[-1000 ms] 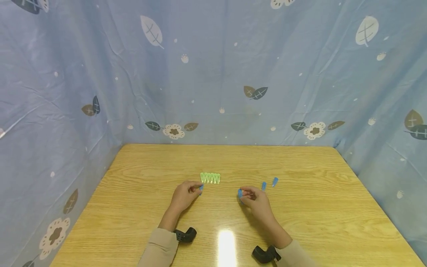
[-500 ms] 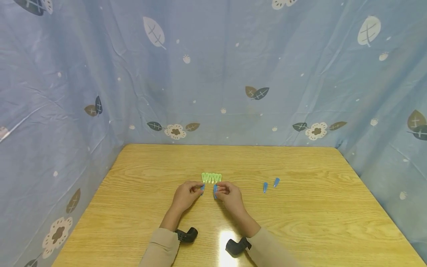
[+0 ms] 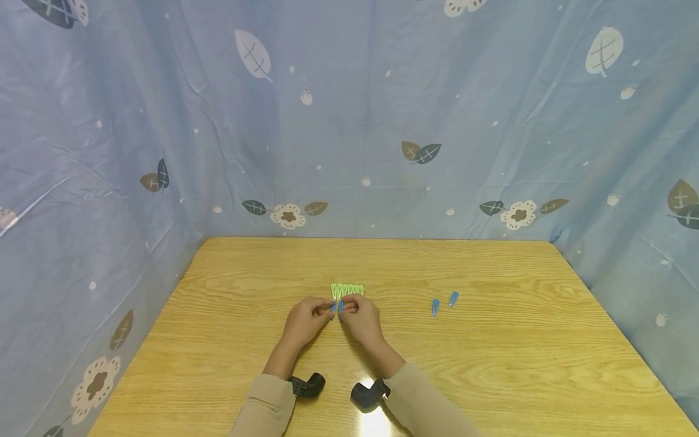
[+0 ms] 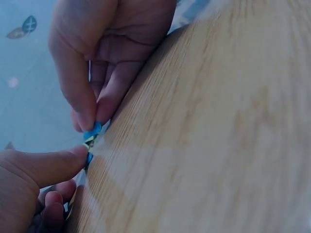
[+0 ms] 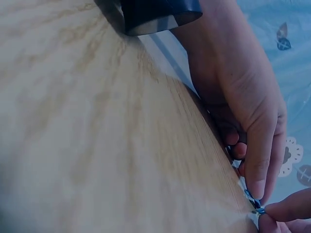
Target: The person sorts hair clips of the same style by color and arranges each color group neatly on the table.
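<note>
Low in the head view's middle, my left hand (image 3: 306, 318) pinches a blue snap hair clip (image 3: 332, 311) between thumb and fingertips at the table surface. Close beside it on the right, my right hand (image 3: 363, 318) grips another blue hair clip (image 3: 341, 311), partly covered by the fingers. Just beyond both hands lies a row of several green snap hair clips (image 3: 349, 289), side by side. The left wrist view has the right hand (image 4: 104, 58) above and the left thumb (image 4: 58, 165) at lower left, the two blue clips nearly meeting.
Two loose blue hair clips (image 3: 435, 307) lie on the right side of the wooden table (image 3: 508, 340). A blue patterned curtain (image 3: 349, 121) encloses the back and sides. Each wrist carries a black camera mount (image 3: 308, 385).
My right hand has moved left with its blue hair clip, from near the loose blue clips to right beside my left hand. The left hand has stayed almost in place.
</note>
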The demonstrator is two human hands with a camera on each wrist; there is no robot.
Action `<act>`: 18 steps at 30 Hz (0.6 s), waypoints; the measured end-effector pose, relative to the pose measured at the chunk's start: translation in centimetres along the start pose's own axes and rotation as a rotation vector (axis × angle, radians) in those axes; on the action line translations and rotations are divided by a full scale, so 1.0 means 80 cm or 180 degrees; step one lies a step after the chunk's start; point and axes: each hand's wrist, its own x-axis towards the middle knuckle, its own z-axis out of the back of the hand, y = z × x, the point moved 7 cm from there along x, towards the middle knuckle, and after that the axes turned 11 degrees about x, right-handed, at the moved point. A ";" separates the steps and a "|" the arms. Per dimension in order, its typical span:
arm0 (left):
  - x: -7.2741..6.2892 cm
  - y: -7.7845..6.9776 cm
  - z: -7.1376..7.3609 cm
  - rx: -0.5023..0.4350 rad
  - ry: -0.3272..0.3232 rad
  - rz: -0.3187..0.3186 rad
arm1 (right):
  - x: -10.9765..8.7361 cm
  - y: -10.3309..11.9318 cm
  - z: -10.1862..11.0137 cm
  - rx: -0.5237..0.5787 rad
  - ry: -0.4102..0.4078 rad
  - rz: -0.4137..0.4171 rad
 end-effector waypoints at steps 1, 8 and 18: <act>0.000 0.000 0.000 -0.0002 -0.0003 -0.0006 | 0.001 0.001 0.000 -0.0030 -0.0016 -0.0006; -0.001 0.000 0.001 -0.0017 0.0015 0.0036 | 0.006 0.006 -0.005 -0.0285 -0.0040 -0.0064; 0.001 0.001 0.000 0.0025 0.0008 0.0075 | 0.008 0.010 -0.011 -0.0533 0.0030 0.0007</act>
